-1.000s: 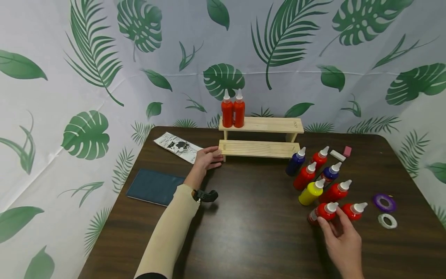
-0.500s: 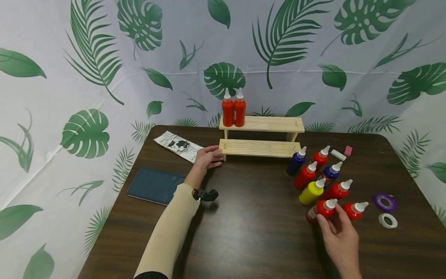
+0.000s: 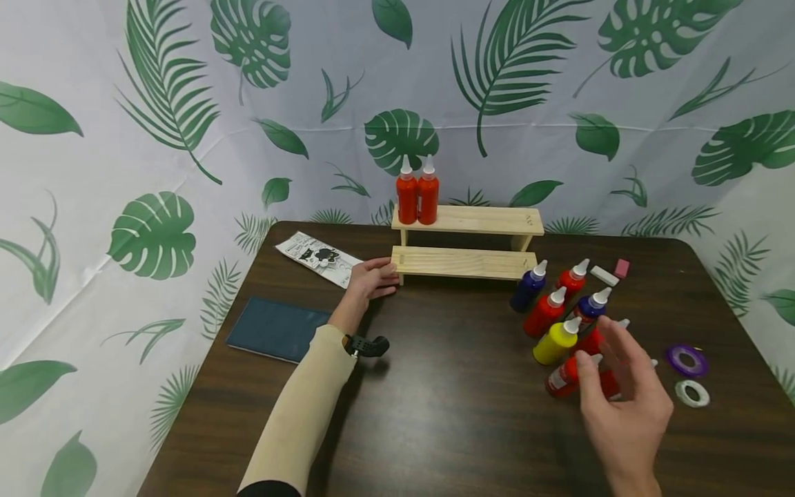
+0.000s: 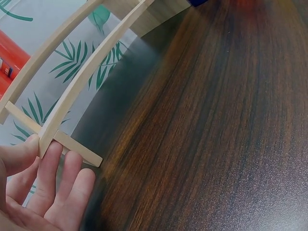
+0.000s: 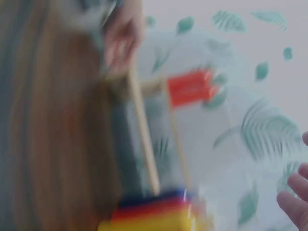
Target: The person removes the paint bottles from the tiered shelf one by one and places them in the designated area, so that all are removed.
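A two-step wooden rack (image 3: 466,263) stands at the back of the table. My left hand (image 3: 370,277) grips the left end of its lower plank; the left wrist view shows the thumb (image 4: 21,155) against the plank's end and fingers beneath. Two red squeeze bottles (image 3: 417,200) with white nozzles stand upright on the upper step's left end. At right, my right hand (image 3: 630,407) hovers with fingers spread and nothing held, partly hiding some red bottles. Closest to its thumb is a red squeeze bottle (image 3: 561,379). A yellow bottle (image 3: 555,345) and a dark blue bottle (image 3: 528,288) stand beyond.
Right of the bottles lie a purple tape roll (image 3: 686,361), a white tape roll (image 3: 691,394), a pink eraser-like block (image 3: 621,268) and a white block (image 3: 604,276). At left are a dark blue folder (image 3: 273,330) and a printed packet (image 3: 318,258). A leaf-patterned cloth hangs behind.
My right hand has let go of the front red bottle and risen away from it, fingers spreading. The bottle stays among the others. My left hand keeps its grip on the rack.
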Available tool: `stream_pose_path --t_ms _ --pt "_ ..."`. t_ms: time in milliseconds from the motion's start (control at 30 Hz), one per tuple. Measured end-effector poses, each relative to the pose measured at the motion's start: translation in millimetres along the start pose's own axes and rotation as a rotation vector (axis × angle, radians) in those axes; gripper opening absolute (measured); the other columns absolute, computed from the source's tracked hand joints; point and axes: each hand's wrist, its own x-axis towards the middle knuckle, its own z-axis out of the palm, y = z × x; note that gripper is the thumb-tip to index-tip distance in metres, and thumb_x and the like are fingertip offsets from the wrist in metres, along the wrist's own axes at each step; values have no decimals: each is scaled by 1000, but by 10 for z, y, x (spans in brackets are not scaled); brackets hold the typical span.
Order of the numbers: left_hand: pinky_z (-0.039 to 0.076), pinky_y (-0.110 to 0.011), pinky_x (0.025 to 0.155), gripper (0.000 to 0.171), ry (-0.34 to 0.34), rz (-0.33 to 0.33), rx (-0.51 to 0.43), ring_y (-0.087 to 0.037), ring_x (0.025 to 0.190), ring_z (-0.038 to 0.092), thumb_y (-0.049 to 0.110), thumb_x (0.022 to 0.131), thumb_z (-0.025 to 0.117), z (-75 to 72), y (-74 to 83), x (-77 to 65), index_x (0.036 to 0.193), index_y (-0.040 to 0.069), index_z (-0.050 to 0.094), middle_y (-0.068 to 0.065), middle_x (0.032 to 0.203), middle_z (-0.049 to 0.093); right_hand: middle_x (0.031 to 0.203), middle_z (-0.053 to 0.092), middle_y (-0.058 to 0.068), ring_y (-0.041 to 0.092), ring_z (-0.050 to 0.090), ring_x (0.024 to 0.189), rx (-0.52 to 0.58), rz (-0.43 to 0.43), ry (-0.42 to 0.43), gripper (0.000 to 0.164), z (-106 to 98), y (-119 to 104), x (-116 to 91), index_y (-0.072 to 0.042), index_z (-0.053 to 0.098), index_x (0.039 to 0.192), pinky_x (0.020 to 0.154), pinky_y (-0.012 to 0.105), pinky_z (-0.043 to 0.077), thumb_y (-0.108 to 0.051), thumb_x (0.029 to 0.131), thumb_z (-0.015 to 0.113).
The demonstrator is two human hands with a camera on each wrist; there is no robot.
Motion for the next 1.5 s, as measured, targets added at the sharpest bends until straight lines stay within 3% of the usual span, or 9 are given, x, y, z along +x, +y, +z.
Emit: stream_pose_path --t_ms 167,333,400,567,767,900,1033,1300,1500 --pt "59 -33 70 33 0 -1 5 -19 83 70 18 88 71 18 7 4 120 12 66 -16 104 70 132 58 8 22 56 121 242 10 -124 55 368 -187 197 -9 54 135 95 21 47 8 84 66" --pt "59 -33 70 34 -4 1 1 -20 84 71 18 88 71 29 9 11 120 12 66 -14 100 71 134 57 6 21 56 121 369 169 -294 47 972 -119 484 -13 53 136 95 20 47 -11 91 65" --pt "59 -33 70 33 -3 1 0 -20 84 71 18 88 71 32 12 11 120 12 66 -14 100 71 135 56 5 20 56 122 371 222 -337 45 1219 -85 608 -14 52 137 96 23 47 -18 93 64" --pt "59 -33 70 33 -4 5 -5 -21 84 71 17 88 71 35 30 7 120 11 66 -14 99 71 137 53 10 23 54 123 363 222 -347 50 1774 -29 934 -11 48 140 102 37 45 -26 94 62" --pt "59 -34 71 33 -2 -6 -7 -21 85 71 17 88 71 16 38 2 121 11 66 -14 101 71 147 42 12 26 43 133 332 235 -432 65 2224 -99 1330 -12 34 149 108 40 38 -29 93 64" --pt "59 -35 73 33 5 1 -1 -22 87 71 17 88 71 -10 30 -6 121 11 66 -15 102 71 155 30 10 26 32 140 303 285 -537 78 2412 -183 1550 -14 22 153 113 39 31 -33 91 65" --pt "59 -36 74 33 -1 -1 3 -23 89 70 17 89 70 -28 16 -11 121 11 65 -16 104 70 156 28 9 27 31 140 255 293 -588 77 2517 -234 1675 -14 19 154 114 42 29 -31 93 63" --pt "59 -33 69 32 4 12 -8 -22 87 71 17 89 70 -34 22 1 120 11 66 -15 101 71 141 46 12 29 47 126 177 253 -553 56 2626 -265 1761 -16 33 148 104 44 43 -26 98 55" --pt "59 -33 70 34 -13 -2 0 -22 86 71 17 89 70 -55 32 -10 122 11 65 -14 100 71 134 49 13 30 51 119 256 263 -490 52 2542 -229 1620 -15 39 144 101 42 46 -26 97 58"
